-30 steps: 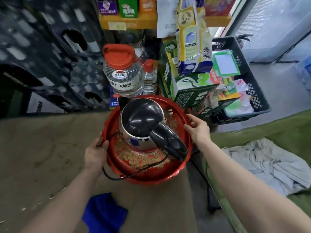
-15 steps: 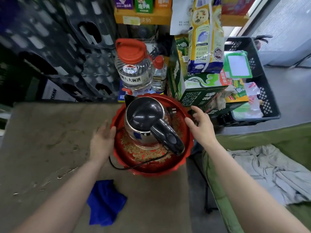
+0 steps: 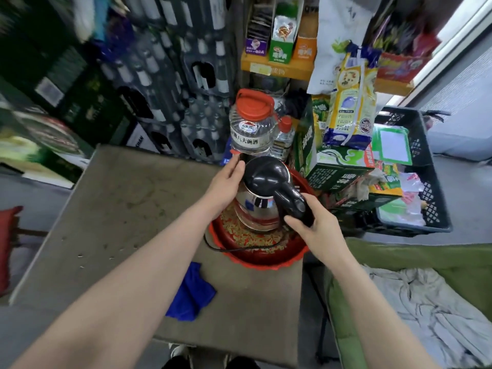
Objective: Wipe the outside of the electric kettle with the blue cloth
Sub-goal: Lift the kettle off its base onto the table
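Desk (image 3: 127, 209): a worn grey-brown top carrying the red tray at its far right edge and the cloth nearer the person.
Red tray (image 3: 266, 262): no longer held; a second ago both hands gripped its rim, and now both have let go of it and gone up to the kettle.
Electric kettle (image 3: 262, 198): in the tray, or just above it, I cannot tell which; it leans a little, steel body to the left, black lid on top, its cord trailing over the tray's near rim.
Left hand (image 3: 226, 182): open and flat, palm pressed against the kettle's left side by the lid, steadying rather than gripping.
Right hand (image 3: 316, 227): fingers wrapped closed round the black handle (image 3: 295, 206).
Blue cloth (image 3: 191, 294): crumpled on the desk just beside the tray's near rim, touched by neither hand.
Meaning: the hold has shifted from tray to kettle, so the kettle is likely being taken in hand for wiping; no wiping can start until one hand frees itself and picks up the cloth.
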A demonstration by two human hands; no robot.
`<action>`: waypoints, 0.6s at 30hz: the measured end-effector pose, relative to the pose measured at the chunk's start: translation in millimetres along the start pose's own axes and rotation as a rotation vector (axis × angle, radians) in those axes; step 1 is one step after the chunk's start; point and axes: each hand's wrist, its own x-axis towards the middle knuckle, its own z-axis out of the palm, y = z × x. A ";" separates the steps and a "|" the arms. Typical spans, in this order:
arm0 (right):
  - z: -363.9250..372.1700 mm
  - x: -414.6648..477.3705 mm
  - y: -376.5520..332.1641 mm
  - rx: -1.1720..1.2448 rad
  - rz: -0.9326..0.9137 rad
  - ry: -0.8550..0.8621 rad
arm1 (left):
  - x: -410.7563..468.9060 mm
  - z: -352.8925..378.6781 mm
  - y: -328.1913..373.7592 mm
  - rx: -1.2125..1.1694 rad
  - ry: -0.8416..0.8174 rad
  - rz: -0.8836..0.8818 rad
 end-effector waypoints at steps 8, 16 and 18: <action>-0.8 8.7 -86.9 -0.073 -0.190 -0.030 | -44.3 -87.0 -2.4 -0.137 0.087 0.166; 140.5 55.0 -159.0 -0.123 -0.212 -0.196 | -66.9 -241.7 -75.2 -0.195 0.146 0.105; 189.8 73.3 -179.2 -0.158 -0.217 -0.246 | -63.8 -287.4 -100.9 -0.250 0.215 0.055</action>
